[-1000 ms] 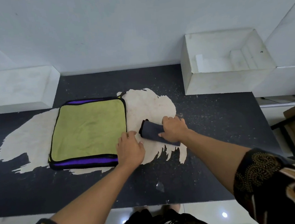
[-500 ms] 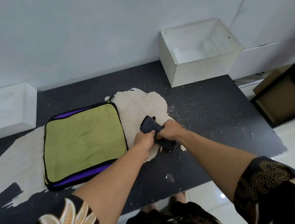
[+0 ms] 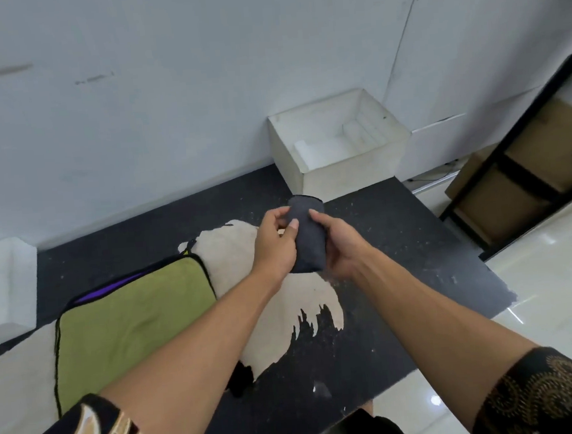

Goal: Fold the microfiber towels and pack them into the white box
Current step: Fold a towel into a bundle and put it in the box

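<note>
A dark grey folded towel (image 3: 307,235) is held up off the table between both hands. My left hand (image 3: 274,243) grips its left side with the thumb on top, and my right hand (image 3: 339,243) cups its right side. The white box (image 3: 349,174) stands open at the back right of the table, just beyond the towel; white pieces lie inside it. A green towel with purple and black edging (image 3: 132,328) lies flat on the table at the left, partly hidden by my left forearm.
The black table top (image 3: 399,242) is worn to pale patches in the middle. A low white block (image 3: 2,287) sits at the far left against the wall. Right of the table stands a black-framed shelf with cardboard boxes (image 3: 530,170) over a glossy floor.
The grey towel was pressed on the table by my right hand; both hands took hold of it and lifted it toward the white box. The view has swung to the right.
</note>
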Demonstrator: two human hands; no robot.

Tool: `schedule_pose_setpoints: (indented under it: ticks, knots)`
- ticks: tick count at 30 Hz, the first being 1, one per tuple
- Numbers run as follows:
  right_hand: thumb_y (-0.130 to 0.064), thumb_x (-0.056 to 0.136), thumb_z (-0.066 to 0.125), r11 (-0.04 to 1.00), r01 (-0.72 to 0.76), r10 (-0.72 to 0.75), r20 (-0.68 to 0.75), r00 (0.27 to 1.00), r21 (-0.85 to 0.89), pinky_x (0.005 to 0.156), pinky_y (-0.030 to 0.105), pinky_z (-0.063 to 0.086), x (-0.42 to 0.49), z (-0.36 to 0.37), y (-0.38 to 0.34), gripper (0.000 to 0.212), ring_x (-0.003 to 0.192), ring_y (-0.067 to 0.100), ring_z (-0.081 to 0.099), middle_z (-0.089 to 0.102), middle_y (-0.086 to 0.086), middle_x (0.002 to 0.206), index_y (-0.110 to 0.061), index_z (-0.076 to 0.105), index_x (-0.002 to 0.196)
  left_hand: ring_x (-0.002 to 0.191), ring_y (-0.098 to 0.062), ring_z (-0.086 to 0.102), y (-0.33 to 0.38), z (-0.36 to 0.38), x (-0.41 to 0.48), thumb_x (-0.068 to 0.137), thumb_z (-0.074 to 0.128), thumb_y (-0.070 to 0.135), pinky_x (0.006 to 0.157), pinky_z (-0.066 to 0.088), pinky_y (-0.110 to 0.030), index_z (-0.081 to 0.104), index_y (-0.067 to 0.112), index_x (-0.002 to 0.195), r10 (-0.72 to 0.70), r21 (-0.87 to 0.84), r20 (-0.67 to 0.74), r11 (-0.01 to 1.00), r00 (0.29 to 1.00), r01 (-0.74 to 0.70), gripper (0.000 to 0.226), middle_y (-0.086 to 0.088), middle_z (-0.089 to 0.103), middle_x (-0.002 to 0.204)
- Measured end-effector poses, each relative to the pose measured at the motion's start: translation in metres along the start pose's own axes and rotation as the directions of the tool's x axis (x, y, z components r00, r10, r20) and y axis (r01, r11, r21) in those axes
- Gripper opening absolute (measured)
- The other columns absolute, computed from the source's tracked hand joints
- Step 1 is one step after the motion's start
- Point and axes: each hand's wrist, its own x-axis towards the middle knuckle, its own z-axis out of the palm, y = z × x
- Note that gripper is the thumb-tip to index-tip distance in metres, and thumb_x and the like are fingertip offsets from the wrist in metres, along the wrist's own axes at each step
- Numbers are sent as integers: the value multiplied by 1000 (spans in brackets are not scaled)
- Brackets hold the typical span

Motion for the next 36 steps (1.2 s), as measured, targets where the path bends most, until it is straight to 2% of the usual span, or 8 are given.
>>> schedule_pose_setpoints:
  ticks: [4,7,9,12,17,24,29,36]
  knots:
    - [-18,91,64,984,169,-170,-20,985,-54,67,40,60,-1,-11,-57,29,89,32,73,74,18,102,-3,65,117,104,-13,62,37,25,16,90,69,30,90,55,-35,45,25,129,70,33,146,997,987,-76,45,4,59,114]
    - [-10,96,57,939,307,-304,43,952,-154,78,43,60,11,-23,-101,27,96,31,72,72,16,109,-8,61,122,105,-14,62,64,48,40,86,74,26,91,55,-37,37,28,133,91,104,224,988,970,-117,60,5,56,115]
    - [-12,96,58,890,345,-328,107,939,-298,84,44,59,23,-32,-132,29,101,28,70,71,12,113,-11,58,125,101,-14,63,81,64,62,88,72,22,87,57,-36,35,27,134,103,139,199,981,975,-132,60,6,55,111]
    - [-10,96,56,784,380,-321,204,925,-491,66,36,58,42,-43,-184,33,100,23,68,68,6,114,-16,51,128,95,-14,63,102,91,100,89,70,19,81,60,-36,36,25,128,90,146,128,983,988,-108,52,6,54,107]
    - [-16,97,58,747,373,-333,176,926,-550,59,31,56,98,-54,-260,23,88,19,69,70,5,105,-11,56,120,98,-18,60,120,135,164,84,66,10,80,56,-35,49,21,112,-23,207,152,978,988,-9,34,-4,56,112]
    - [6,83,53,573,242,-302,73,951,-783,62,34,59,195,-69,-296,31,88,24,66,67,13,102,-2,61,113,104,-23,58,98,171,237,85,59,-1,72,52,-28,53,17,117,-215,324,241,937,946,130,37,-3,56,108]
    - [2,80,58,129,169,-368,111,923,-977,76,39,59,246,-78,-294,28,96,37,67,66,22,101,5,61,108,105,-31,61,72,192,269,87,57,-5,95,53,-49,53,15,81,-343,453,282,871,896,190,21,-11,60,99]
    - [-12,90,64,-480,104,-350,299,888,-871,84,35,49,272,-77,-285,41,111,33,61,60,19,122,1,49,126,105,-32,64,45,212,293,89,57,-2,89,57,-46,60,2,118,-438,525,330,821,836,223,29,-18,65,113]
